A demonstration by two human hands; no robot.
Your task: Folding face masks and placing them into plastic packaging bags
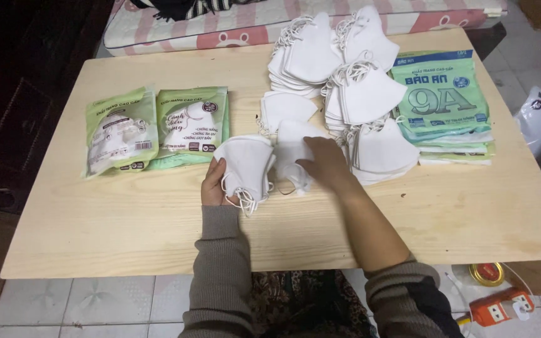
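My left hand (213,183) grips a small stack of folded white face masks (245,168) just above the light wooden table (126,225). My right hand (325,161) rests on another white mask (291,150) beside that stack, fingers curled over it. Behind it lies a further small pile of masks (283,109). Tall heaps of white masks (345,69) stand at the back centre, to the right of my hands.
Two filled green mask packets (120,130) (190,124) lie at the left. A stack of flat green empty bags (443,100) sits at the back right. A pink mattress (252,25) borders the far edge. An orange power strip (501,307) and tape roll (486,273) lie on the floor.
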